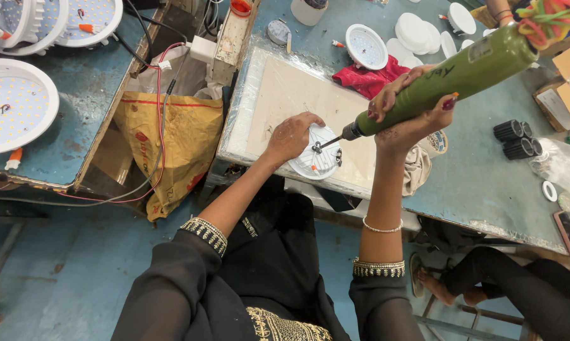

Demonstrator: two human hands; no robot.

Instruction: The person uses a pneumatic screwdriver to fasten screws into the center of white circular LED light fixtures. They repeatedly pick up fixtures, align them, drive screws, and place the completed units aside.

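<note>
A white padded board [278, 95] is laid on the blue-topped desk [487, 170], cushioning the work. A long green cylindrical power screwdriver [443, 82] is gripped by the right hand [408, 104], fingers wrapped round it, its bit tilted onto the round white lamp housing [319, 155]. That housing is pinned flat on the board by the left hand [291, 136], so it cannot spin.

From my feed I see a yellow-brown paper sack [171, 142] with red print, sagging in the gap between the two counters. On the green tool's barrel I make out a pale rectangular label [480, 49] near its upper end. At the right edge of the counter [480, 177] sit open brown cardboard cartons [566, 88] with a white label on one flap. Just below them lies a crumpled clear plastic bag [559, 165]. A dark flat rectangular thing at the counter's lower right corner may be a screen; I cannot tell.
</note>
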